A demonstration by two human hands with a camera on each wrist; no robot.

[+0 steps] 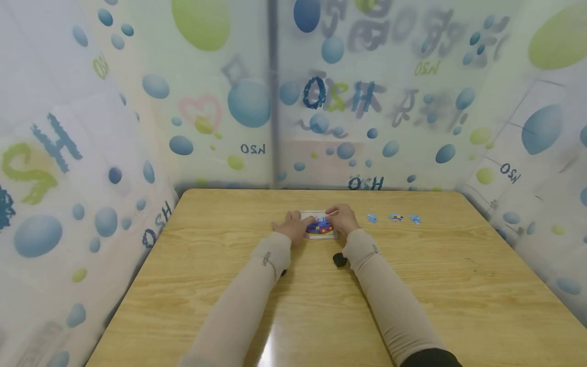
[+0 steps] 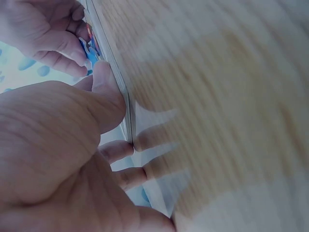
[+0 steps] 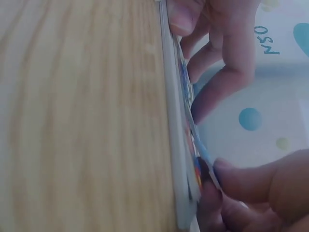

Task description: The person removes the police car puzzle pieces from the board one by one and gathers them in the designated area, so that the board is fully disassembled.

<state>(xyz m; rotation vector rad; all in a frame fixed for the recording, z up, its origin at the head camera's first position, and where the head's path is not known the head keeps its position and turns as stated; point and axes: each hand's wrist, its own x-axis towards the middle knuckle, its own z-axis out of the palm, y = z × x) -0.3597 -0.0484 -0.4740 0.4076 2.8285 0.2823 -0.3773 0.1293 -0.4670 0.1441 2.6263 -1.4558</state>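
Observation:
A small jigsaw puzzle in a white frame [image 1: 319,236] lies flat on the table, its picture [image 1: 320,226] mostly dark blue with red and yellow spots. My left hand [image 1: 291,228] rests at the frame's left side, fingers spread and thumb lying over the puzzle. At its right side, my right hand [image 1: 343,219] pinches a light blue puzzle piece [image 2: 91,55] between thumb and fingers. In the right wrist view, this piece [image 3: 204,153] slants close over the picture, its lower end between the right fingertips [image 3: 227,176]. The hands cover parts of the frame.
To the right of the frame lie loose blue puzzle pieces: one piece [image 1: 372,218] nearest, a piece with red on it [image 1: 396,217], and another piece [image 1: 415,219] farther out. The wooden table [image 1: 220,219] meets patterned curtains [image 1: 220,168] behind and at both sides.

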